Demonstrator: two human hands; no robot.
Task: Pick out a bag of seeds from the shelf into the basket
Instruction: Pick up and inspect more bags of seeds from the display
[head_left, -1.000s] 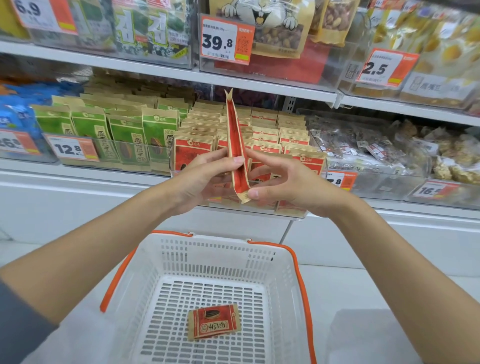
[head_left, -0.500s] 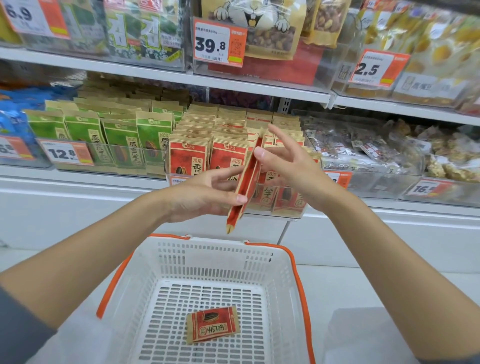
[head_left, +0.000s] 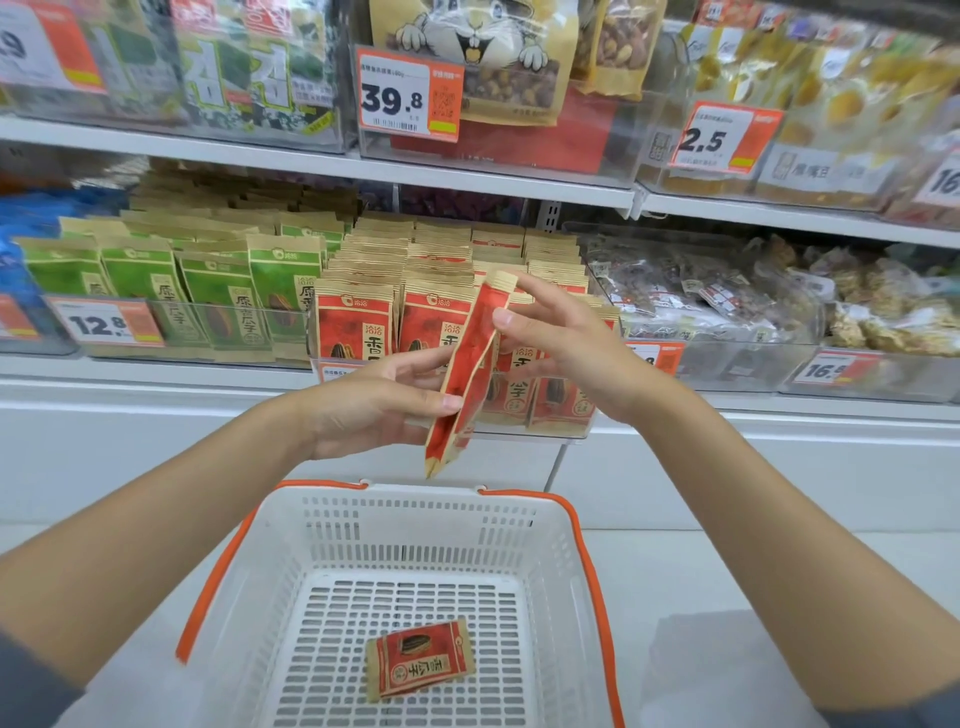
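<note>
A red and tan seed bag (head_left: 467, 364) hangs edge-on and tilted, its lower tip just above the far rim of the white basket (head_left: 415, 499). My left hand (head_left: 374, 410) pinches the bag's lower half between thumb and fingers. My right hand (head_left: 571, 343) pinches the upper part, thumb in front and the other fingers spread behind. A second red seed bag (head_left: 418, 660) lies flat on the basket floor. Rows of matching red bags (head_left: 353, 322) stand in the shelf bin right behind my hands.
Green seed bags (head_left: 218, 291) fill the bin to the left, behind a 12.8 price tag (head_left: 104, 325). Clear packs of dried snacks (head_left: 727, 301) sit to the right. An upper shelf (head_left: 467, 176) holds nut bags. The basket has orange handles (head_left: 592, 571).
The bag went from upright in front of the shelf to tilted and lower, its tip now near the basket rim. Both hands came down with it.
</note>
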